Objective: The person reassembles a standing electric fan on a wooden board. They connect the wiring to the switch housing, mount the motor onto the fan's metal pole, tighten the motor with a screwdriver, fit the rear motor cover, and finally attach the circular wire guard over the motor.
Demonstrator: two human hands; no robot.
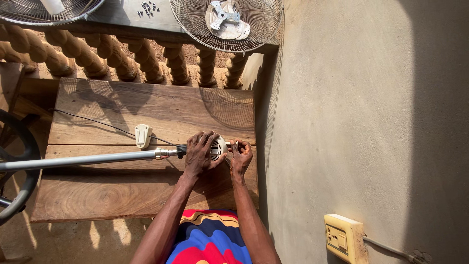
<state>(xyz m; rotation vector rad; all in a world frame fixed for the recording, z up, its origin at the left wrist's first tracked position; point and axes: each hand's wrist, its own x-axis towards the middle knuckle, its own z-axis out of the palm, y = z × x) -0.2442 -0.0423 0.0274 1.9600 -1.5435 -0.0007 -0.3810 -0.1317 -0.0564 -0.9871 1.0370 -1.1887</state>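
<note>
Left hand (199, 155) clasped over white vented motor housing (218, 147), fingers wrapped around it, at right end of metal pole (93, 159) lying across wooden bench (122, 190). Right hand (240, 155) pinched on small part at housing's front (too small to identify). Cream plastic cover (142, 135) near, behind pole. Fan grille (229, 24) on ledge above.

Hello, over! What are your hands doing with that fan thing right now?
Left hand gripping the fan motor on its pole. Right hand pinching at the motor's shaft end. White cover lies beside on bench.
</note>
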